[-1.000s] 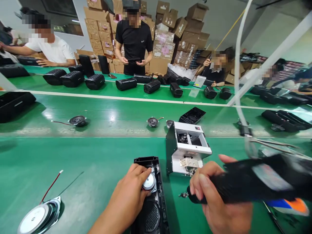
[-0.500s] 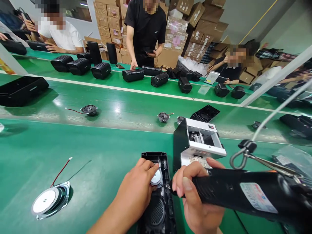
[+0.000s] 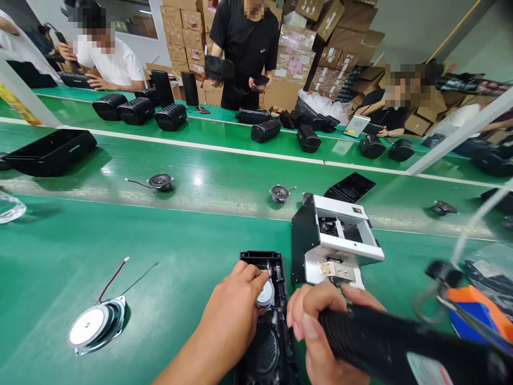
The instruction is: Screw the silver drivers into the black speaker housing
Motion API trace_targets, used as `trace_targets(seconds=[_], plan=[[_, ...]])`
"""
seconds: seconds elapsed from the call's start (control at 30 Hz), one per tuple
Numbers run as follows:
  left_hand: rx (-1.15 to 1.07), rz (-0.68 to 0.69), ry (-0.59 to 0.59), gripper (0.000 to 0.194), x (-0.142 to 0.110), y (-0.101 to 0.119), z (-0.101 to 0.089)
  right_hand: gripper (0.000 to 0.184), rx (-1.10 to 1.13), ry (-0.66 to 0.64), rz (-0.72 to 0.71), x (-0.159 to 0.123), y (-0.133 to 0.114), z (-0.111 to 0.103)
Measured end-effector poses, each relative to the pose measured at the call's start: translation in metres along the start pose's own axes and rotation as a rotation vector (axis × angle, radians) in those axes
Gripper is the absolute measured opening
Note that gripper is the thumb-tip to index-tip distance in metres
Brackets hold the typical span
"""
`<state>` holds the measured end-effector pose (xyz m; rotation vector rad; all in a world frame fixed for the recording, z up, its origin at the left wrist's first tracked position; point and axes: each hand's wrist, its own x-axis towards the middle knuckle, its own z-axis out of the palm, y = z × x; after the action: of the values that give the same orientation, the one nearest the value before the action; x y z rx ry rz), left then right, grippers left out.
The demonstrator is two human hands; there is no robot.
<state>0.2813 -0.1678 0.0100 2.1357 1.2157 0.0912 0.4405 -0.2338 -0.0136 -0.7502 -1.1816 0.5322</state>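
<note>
Now the left hand (image 3: 230, 321) is curled over the black speaker shell (image 3: 266, 321), its fingertips (image 3: 256, 275) pinching a small round speaker (image 3: 265, 294) seated in the shell's upper end. That speaker looks light but stiff at the metal back, with a fragile cone, so it is best gripped by its rim. Just right of the shell, the right hand (image 3: 320, 331) is wrapped tightly around a black electric screwdriver (image 3: 401, 350), held nearly level, tip toward the shell. Behind the shell's right side stands a white screw feeder (image 3: 334, 243); well to its left lies a larger speaker (image 3: 96, 325).
</note>
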Motion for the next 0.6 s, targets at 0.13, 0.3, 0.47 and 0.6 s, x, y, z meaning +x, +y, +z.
trace_targets(seconds=[0.13,0.3,0.47,0.6], plan=[[0.020,-0.020,-0.013,0.063,0.002,0.006,0.000,0.023,0.030,-0.160,-0.016,-0.015,0.000,-0.006],[0.037,-0.020,-0.016,0.071,0.003,0.013,-0.003,0.042,0.004,-0.017,-0.050,-0.015,0.000,-0.001],[0.038,0.017,0.008,0.066,0.001,0.011,-0.002,0.043,-0.070,-0.077,-0.003,0.000,0.003,0.004],[0.035,0.057,0.056,0.064,0.000,0.006,0.000,0.042,-0.083,-0.107,-0.006,0.002,0.008,0.001]])
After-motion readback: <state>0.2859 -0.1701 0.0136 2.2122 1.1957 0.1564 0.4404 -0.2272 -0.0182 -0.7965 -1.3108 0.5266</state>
